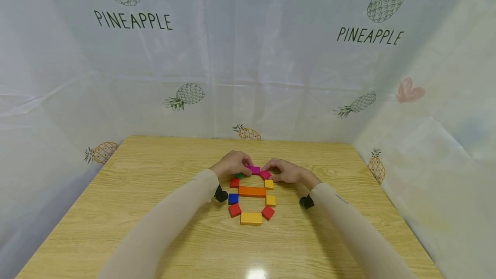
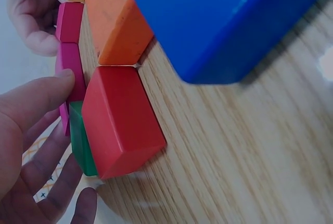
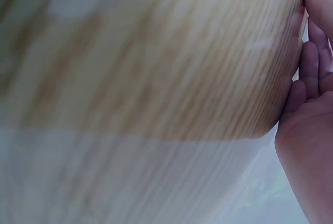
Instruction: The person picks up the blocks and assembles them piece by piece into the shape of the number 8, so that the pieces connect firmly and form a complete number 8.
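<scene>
My left hand point(image 1: 234, 163) pinches a long magenta block point(image 1: 253, 170) at the far side of a ring of coloured blocks. In the left wrist view, its thumb presses the magenta block's face while other fingers pass behind. A green block point(image 2: 80, 141) lies beside those fingers, partly covered in the head view. My right hand point(image 1: 286, 171) has thumb and forefinger about a smaller pink block point(image 1: 265, 175), which touches the magenta one end to end. Only part of the right hand point(image 3: 312, 94) shows in the right wrist view.
An orange block point(image 1: 252, 191) spans the ring's middle. Red point(image 1: 234, 183), blue point(image 1: 233, 199) and yellow blocks point(image 1: 269, 184) form its sides, and a wide yellow-orange block point(image 1: 251, 218) its near end. Pineapple-printed sheeting point(image 1: 248, 55) surrounds the wooden table point(image 1: 155, 175).
</scene>
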Demonstrator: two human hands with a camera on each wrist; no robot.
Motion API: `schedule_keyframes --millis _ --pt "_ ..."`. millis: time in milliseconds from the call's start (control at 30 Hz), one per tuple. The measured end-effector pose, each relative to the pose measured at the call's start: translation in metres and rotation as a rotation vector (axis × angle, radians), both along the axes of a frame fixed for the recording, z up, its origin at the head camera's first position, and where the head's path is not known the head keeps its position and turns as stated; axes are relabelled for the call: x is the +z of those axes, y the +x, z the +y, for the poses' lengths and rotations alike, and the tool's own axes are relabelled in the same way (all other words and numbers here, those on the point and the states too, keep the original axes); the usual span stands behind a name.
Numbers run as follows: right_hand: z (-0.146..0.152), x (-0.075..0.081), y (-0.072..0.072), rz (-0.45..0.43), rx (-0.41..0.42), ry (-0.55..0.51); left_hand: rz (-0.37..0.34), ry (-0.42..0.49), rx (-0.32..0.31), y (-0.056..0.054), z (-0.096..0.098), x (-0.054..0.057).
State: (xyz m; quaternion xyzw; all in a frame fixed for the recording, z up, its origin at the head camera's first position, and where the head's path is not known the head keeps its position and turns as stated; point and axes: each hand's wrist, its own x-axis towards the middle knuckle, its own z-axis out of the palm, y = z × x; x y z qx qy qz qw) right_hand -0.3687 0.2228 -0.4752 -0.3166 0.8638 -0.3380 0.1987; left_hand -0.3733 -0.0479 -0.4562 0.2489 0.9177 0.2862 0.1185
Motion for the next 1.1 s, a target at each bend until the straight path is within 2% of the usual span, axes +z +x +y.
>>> schedule_keyframes --millis 400,1100 --pt "0.0002 -0.001 0.0019 -0.008 -0.009 0.005 -0.007 0.005 0.002 -0.0021 -0.0006 -0.002" --pt "0.0021 -0.0003 0.0001 0.015 0.005 0.013 0.006 -0.005 -0.01 0.0018 0.0007 0.0046"
